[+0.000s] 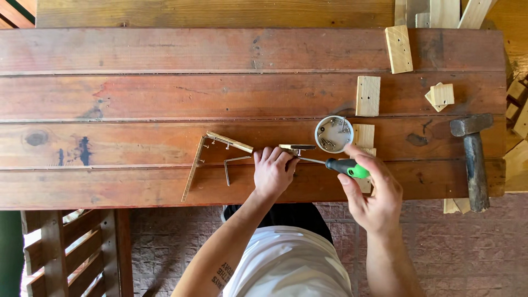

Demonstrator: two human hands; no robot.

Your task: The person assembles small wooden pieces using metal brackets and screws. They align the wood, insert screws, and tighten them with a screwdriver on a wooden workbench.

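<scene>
My left hand presses on a small brass-coloured fitting lying on the reddish wooden workbench. My right hand grips a screwdriver with a black and green handle. Its thin shaft points left, with the tip at the fitting by my left fingers. Just left of that hand lie a long brass hinge-like bracket and a bent metal hex key.
A small round white cup holding several screws stands just behind the screwdriver. Several pale wood blocks lie at the back right. A hammer rests near the bench's right end. A slatted wooden frame stands below left.
</scene>
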